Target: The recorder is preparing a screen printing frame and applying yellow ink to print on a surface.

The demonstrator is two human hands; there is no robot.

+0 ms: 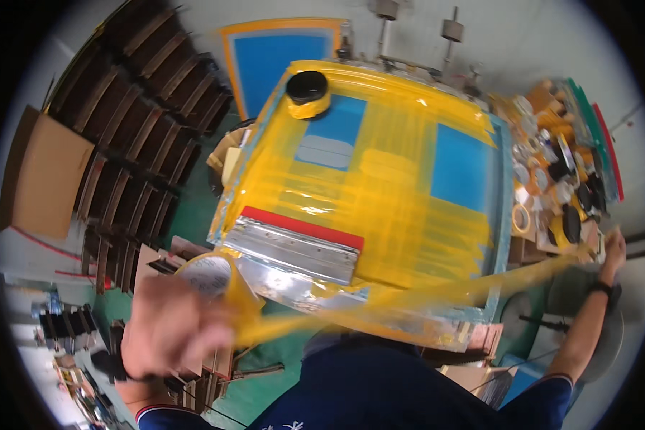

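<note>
My left hand (168, 326), blurred by motion, grips a wide roll of yellow tape (245, 294) at the lower left. From it a strip of tape (444, 292) is pulled out taut across the near side of a screen printing frame (502, 258). My right hand (613, 251), stretched far to the right, pinches the strip's other end. Yellow tape covers much of the screen, leaving blue areas (462, 168) bare. On the screen's near left part lies a metal squeegee (294, 251) with a red blade. A jar with a black lid (308, 89) stands at the far left corner.
Dark rack shelves (118, 107) and a cardboard sheet (46, 172) stand on the left. Behind the frame leans another blue screen (283, 68) with an orange border. Jars, tape rolls and containers crowd a surface (548, 165) on the right. A round grey disc (598, 344) sits below my right forearm.
</note>
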